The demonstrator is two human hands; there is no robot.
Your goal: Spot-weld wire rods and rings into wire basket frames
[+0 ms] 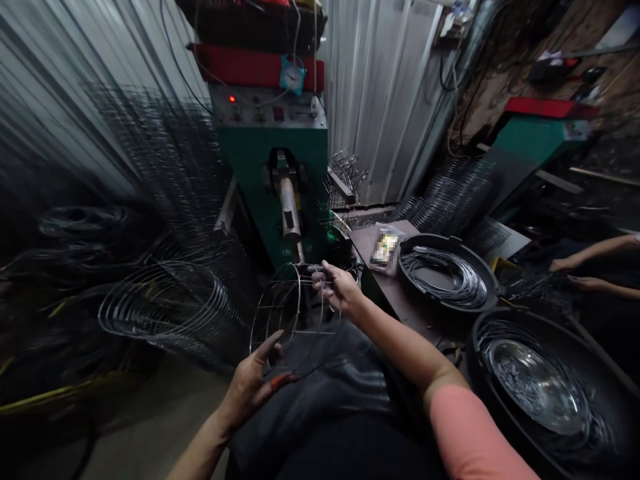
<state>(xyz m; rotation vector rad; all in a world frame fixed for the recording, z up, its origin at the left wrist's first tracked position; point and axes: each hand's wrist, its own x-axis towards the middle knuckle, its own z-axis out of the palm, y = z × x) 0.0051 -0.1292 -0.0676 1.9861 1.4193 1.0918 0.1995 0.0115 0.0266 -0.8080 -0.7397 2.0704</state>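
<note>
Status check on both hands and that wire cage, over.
Right hand gripping wire cage at top. Left hand open at its lower edge. Stacked cages to the left.

Dim overall; I get the strongest light behind the green machine [273, 167]. Left of it, the picture smears and stretches, with deep shadow low down.

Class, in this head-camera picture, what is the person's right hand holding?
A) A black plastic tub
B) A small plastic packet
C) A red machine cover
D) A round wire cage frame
D. The right hand closes on the upper part of the round wire cage frame, with the left hand beneath it.
</note>
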